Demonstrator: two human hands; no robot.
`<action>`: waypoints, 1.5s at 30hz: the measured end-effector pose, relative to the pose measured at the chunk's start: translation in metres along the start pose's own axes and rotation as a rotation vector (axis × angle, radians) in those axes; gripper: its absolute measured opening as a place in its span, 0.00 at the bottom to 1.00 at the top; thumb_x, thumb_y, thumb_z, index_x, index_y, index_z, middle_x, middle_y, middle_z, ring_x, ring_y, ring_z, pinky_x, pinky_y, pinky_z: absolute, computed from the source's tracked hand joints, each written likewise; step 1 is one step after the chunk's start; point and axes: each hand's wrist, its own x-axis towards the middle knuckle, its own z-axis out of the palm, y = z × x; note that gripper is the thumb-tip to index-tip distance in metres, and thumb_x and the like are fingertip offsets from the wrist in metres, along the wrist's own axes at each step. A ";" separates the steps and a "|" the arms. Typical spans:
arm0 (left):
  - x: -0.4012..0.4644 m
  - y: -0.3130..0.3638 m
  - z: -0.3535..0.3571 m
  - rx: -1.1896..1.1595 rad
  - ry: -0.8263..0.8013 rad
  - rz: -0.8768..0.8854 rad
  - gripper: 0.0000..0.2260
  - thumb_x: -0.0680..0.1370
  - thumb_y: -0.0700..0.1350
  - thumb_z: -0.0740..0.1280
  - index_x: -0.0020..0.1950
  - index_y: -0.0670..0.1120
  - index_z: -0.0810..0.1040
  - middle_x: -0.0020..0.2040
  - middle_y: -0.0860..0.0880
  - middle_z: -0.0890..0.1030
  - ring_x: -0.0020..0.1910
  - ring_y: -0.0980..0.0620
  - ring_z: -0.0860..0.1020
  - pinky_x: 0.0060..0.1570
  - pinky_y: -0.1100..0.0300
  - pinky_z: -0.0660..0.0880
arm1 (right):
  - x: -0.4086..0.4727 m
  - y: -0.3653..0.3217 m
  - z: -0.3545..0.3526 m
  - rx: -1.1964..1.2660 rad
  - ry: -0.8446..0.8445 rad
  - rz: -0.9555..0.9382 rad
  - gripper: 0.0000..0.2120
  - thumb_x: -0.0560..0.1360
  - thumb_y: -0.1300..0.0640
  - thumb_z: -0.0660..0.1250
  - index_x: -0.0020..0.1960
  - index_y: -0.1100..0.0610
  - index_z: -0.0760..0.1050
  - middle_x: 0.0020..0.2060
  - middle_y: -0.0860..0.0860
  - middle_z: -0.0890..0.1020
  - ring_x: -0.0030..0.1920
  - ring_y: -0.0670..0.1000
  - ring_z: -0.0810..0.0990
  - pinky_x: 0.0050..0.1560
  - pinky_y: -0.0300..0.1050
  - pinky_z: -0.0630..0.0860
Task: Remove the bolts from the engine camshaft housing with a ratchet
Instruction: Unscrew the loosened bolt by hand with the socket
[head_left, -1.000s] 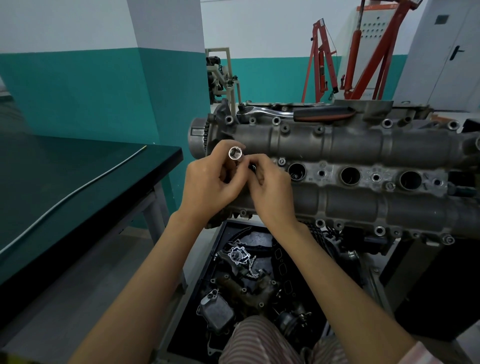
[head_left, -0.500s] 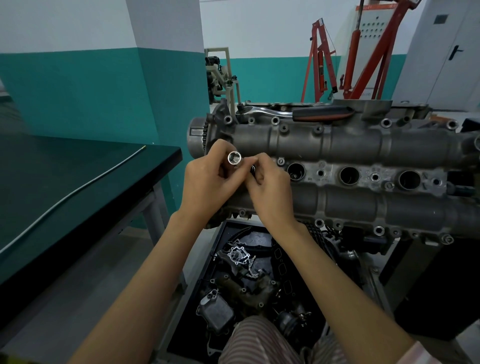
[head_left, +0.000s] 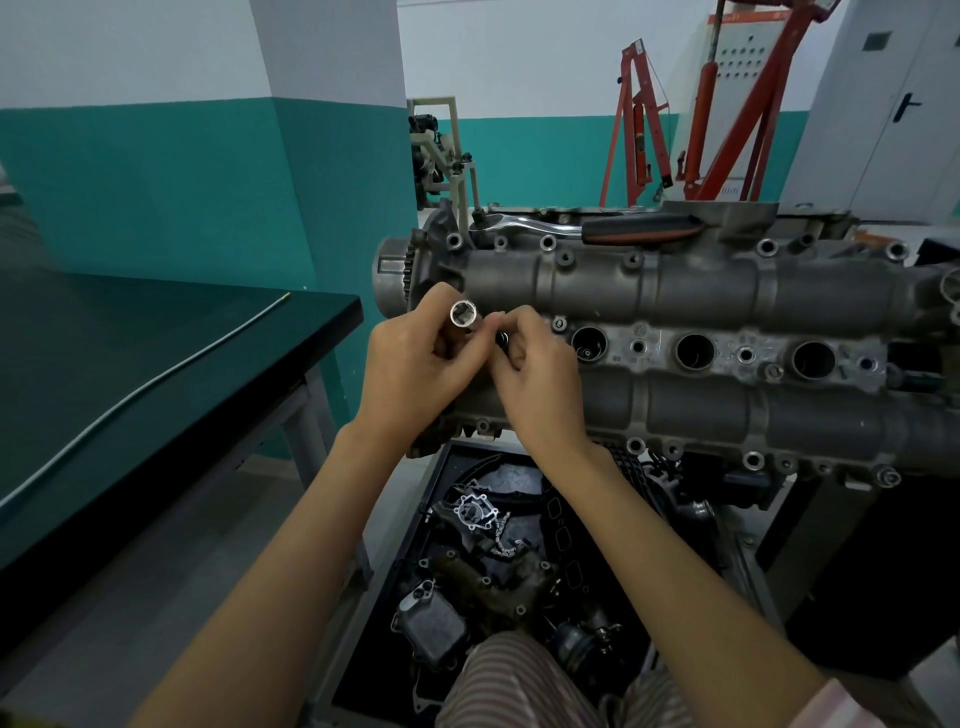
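left hand (head_left: 415, 366) gripping socket (head_left: 464, 315), parts in tray (head_left: 431, 483)

A dark green table (head_left: 130, 364) stands left of the engine (head_left: 727, 332). One thin grey rod (head_left: 156, 382) lies diagonally across the tabletop.

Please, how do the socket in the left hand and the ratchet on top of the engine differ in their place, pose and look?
The socket is held in the left hand, near the right hand; the ratchet lies untouched on the far edge of the camshaft housing. The socket is a short tube with its open end towards the camera; the ratchet is long and lies flat. The socket is all bare metal; the ratchet has a dark grip with orange trim. Both have shiny metal.
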 end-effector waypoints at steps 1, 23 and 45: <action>0.000 0.001 0.000 -0.013 -0.005 -0.001 0.11 0.76 0.49 0.67 0.40 0.41 0.74 0.28 0.49 0.74 0.26 0.53 0.71 0.26 0.58 0.69 | 0.000 0.000 0.000 0.003 -0.004 -0.008 0.04 0.76 0.60 0.65 0.49 0.59 0.75 0.24 0.43 0.64 0.25 0.44 0.66 0.28 0.41 0.64; 0.000 0.002 -0.003 -0.020 -0.028 0.009 0.11 0.78 0.48 0.62 0.46 0.40 0.77 0.29 0.47 0.76 0.25 0.53 0.72 0.25 0.54 0.70 | 0.001 -0.001 -0.002 -0.005 -0.030 -0.070 0.11 0.78 0.60 0.62 0.59 0.58 0.76 0.28 0.37 0.68 0.27 0.37 0.71 0.31 0.29 0.65; 0.001 0.001 0.000 -0.007 0.007 0.005 0.13 0.75 0.51 0.68 0.38 0.42 0.72 0.29 0.50 0.74 0.28 0.52 0.71 0.27 0.59 0.68 | 0.000 -0.001 -0.001 0.007 -0.023 0.004 0.07 0.74 0.59 0.67 0.47 0.53 0.69 0.25 0.43 0.64 0.27 0.43 0.67 0.27 0.37 0.65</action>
